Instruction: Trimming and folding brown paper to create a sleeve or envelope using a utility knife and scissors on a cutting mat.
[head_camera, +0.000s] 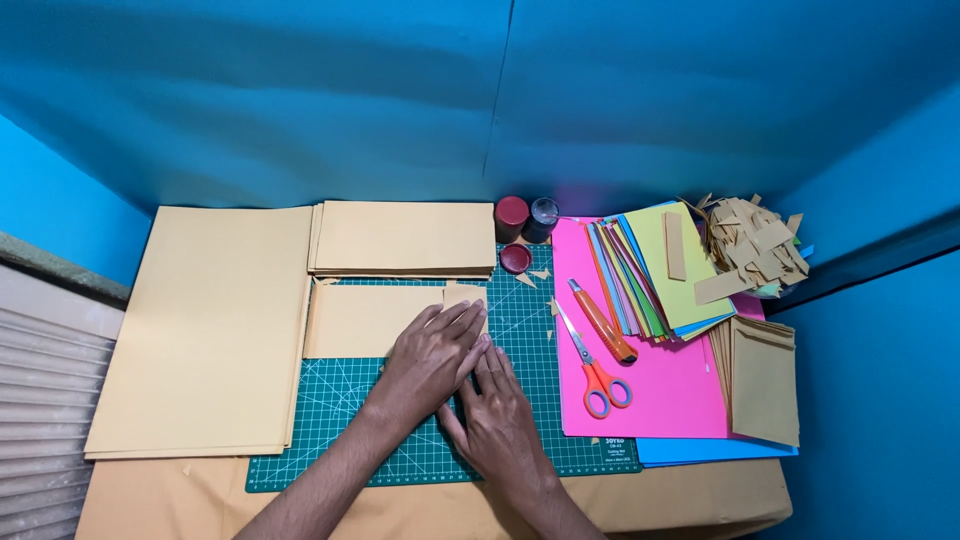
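Note:
My left hand (432, 358) lies flat, palm down, on the right end of a tan paper piece (370, 320) that rests on the green cutting mat (520, 320). Its fingers reach a folded flap at that piece's top right corner. My right hand (497, 417) presses flat on the mat just beside and below the left hand, its fingertips touching the left hand's edge. Neither hand grips anything.
A large tan sheet stack (210, 330) lies left, a smaller tan stack (405, 238) behind. Orange scissors (592, 372) and an orange cutter (603, 322) rest on pink paper (660, 390). Coloured sheets (660, 270), tan scraps (752, 245), tan envelopes (765, 380) and red-lidded jars (512, 216) sit right.

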